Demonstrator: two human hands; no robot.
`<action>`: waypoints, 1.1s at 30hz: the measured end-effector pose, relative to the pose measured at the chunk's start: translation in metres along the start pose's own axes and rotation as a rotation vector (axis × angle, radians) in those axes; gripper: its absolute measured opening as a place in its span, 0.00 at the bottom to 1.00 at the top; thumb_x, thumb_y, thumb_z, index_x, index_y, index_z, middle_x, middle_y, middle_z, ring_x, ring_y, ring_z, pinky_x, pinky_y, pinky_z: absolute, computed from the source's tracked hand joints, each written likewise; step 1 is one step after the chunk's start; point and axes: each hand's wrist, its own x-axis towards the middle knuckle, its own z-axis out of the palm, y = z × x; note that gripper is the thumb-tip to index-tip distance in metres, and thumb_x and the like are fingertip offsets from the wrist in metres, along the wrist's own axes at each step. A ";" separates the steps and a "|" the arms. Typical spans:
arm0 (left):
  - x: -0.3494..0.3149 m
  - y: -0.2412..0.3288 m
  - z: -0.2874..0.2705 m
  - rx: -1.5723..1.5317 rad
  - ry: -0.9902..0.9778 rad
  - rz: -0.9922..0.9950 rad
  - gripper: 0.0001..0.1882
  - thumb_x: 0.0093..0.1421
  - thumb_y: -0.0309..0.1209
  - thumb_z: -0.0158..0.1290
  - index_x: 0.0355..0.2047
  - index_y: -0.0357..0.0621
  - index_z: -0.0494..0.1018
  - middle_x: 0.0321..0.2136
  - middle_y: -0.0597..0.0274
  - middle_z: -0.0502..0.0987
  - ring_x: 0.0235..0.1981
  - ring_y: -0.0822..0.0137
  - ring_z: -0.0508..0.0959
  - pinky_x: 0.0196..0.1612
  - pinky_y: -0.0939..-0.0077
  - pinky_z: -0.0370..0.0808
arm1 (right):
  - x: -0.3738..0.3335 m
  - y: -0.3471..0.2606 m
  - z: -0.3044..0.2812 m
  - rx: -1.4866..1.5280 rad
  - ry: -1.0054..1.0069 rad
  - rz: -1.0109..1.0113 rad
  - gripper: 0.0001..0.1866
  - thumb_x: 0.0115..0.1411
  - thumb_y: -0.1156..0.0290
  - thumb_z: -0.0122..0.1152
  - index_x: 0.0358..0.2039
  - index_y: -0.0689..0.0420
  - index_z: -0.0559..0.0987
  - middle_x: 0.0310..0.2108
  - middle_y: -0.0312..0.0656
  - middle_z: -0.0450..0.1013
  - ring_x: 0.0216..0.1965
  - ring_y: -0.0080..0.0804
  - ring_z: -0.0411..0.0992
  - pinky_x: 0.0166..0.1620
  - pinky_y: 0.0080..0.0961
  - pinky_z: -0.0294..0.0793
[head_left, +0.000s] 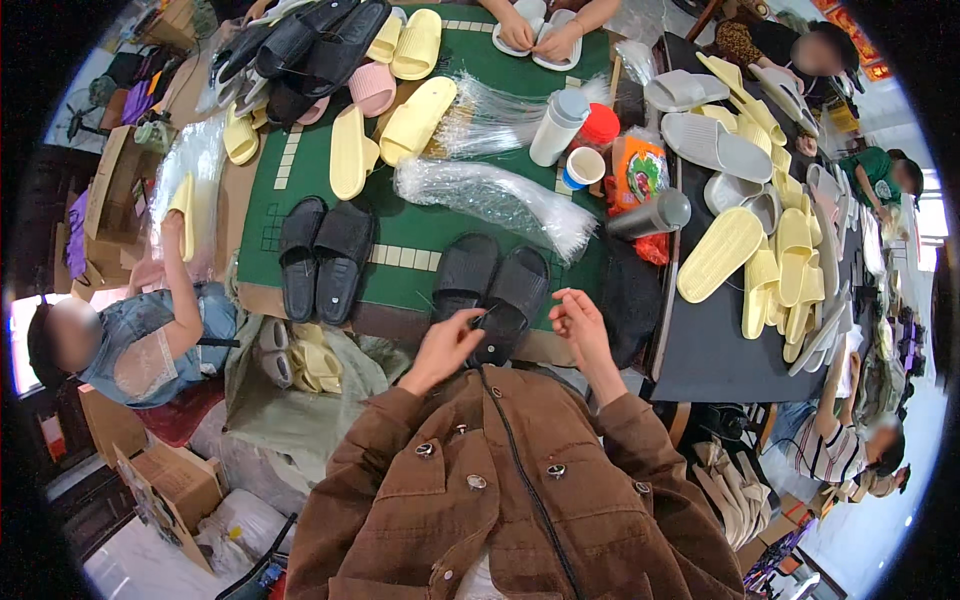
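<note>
Handling of paired slippers at a worktable. The left hand [445, 350] is held low over the near pair of black slippers [520, 288], its fingers narrowly curled at the nearer part of the pair; contact with the slippers appears likely, but anything pinched there cannot be told. The right hand [585, 335] is raised just to the right of the near pair, thumb and index finger drawn close together; whether a thin strand is held between them cannot be made out. The near pair itself is set on the green mat [400, 285], its right-hand slipper slanted toward the body. Beyond it is laid a bundle of clear strands [490, 195]; to its left, a second black pair [343, 255] is placed. Farther beyond and to the left of it, yellow slippers [418, 120] are scattered. The step in hand is judged to be the joining of the near pair with a clear strand. For the next move, the slippers would need to be steadied by the left fingers while a strand is guided through by the right.
</note>
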 end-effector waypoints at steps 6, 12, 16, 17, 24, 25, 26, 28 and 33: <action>0.010 0.027 0.026 -0.475 -0.206 -0.132 0.16 0.63 0.34 0.44 0.46 0.35 0.69 0.32 0.58 0.77 0.32 0.70 0.76 0.36 0.77 0.71 | -0.017 -0.014 0.049 0.152 -0.157 -0.048 0.11 0.66 0.68 0.41 0.45 0.58 0.68 0.32 0.40 0.72 0.32 0.25 0.70 0.39 0.23 0.69; 0.002 -0.041 0.010 -0.990 0.364 -0.306 0.14 0.64 0.32 0.45 0.45 0.34 0.68 0.38 0.55 0.76 0.40 0.66 0.77 0.44 0.76 0.73 | -0.025 -0.013 0.013 0.022 -0.233 0.066 0.08 0.66 0.66 0.43 0.38 0.57 0.67 0.36 0.45 0.73 0.35 0.29 0.72 0.40 0.24 0.71; 0.001 -0.066 -0.001 -1.130 0.604 -0.339 0.12 0.63 0.28 0.46 0.44 0.34 0.68 0.37 0.56 0.77 0.32 0.73 0.74 0.35 0.81 0.72 | -0.026 0.006 0.008 -0.154 -0.235 0.237 0.09 0.64 0.66 0.47 0.37 0.58 0.69 0.34 0.43 0.73 0.36 0.27 0.73 0.40 0.22 0.72; -0.002 -0.076 -0.002 -1.058 0.588 -0.313 0.11 0.63 0.27 0.45 0.43 0.35 0.68 0.36 0.57 0.77 0.29 0.75 0.73 0.32 0.83 0.70 | -0.021 0.018 0.005 -0.170 -0.196 0.250 0.08 0.64 0.67 0.49 0.37 0.59 0.69 0.33 0.43 0.73 0.35 0.26 0.73 0.40 0.21 0.72; -0.020 -0.073 0.009 -0.254 0.068 -0.225 0.08 0.55 0.17 0.44 0.34 0.37 0.70 0.29 0.56 0.76 0.25 0.71 0.73 0.30 0.77 0.70 | 0.005 0.072 0.004 -0.156 -0.121 0.344 0.07 0.60 0.73 0.54 0.38 0.58 0.69 0.29 0.41 0.72 0.28 0.24 0.72 0.32 0.18 0.72; -0.020 -0.074 0.012 -0.113 0.084 -0.151 0.07 0.55 0.17 0.44 0.33 0.37 0.70 0.29 0.55 0.76 0.26 0.67 0.74 0.32 0.75 0.70 | 0.006 0.072 0.010 -0.265 -0.098 0.348 0.07 0.59 0.75 0.54 0.38 0.57 0.69 0.28 0.40 0.72 0.27 0.23 0.72 0.29 0.19 0.71; -0.020 -0.076 0.016 0.028 0.098 -0.077 0.07 0.54 0.17 0.44 0.32 0.36 0.70 0.28 0.53 0.76 0.27 0.63 0.75 0.33 0.74 0.71 | 0.009 0.075 0.011 -0.319 -0.135 0.312 0.08 0.58 0.75 0.54 0.39 0.58 0.69 0.28 0.40 0.72 0.28 0.23 0.72 0.30 0.19 0.71; -0.013 -0.067 0.017 -0.040 0.132 -0.131 0.06 0.52 0.17 0.46 0.30 0.34 0.71 0.28 0.50 0.75 0.32 0.55 0.76 0.36 0.68 0.72 | 0.015 0.087 0.002 -0.425 -0.196 0.238 0.09 0.57 0.76 0.54 0.39 0.59 0.69 0.28 0.40 0.72 0.30 0.23 0.71 0.32 0.19 0.71; -0.008 -0.086 0.026 0.053 0.100 -0.163 0.09 0.51 0.16 0.44 0.31 0.33 0.72 0.31 0.49 0.75 0.35 0.54 0.77 0.38 0.65 0.72 | 0.024 0.112 -0.005 -0.464 -0.134 0.164 0.10 0.58 0.75 0.53 0.40 0.62 0.72 0.31 0.43 0.72 0.30 0.26 0.73 0.33 0.21 0.73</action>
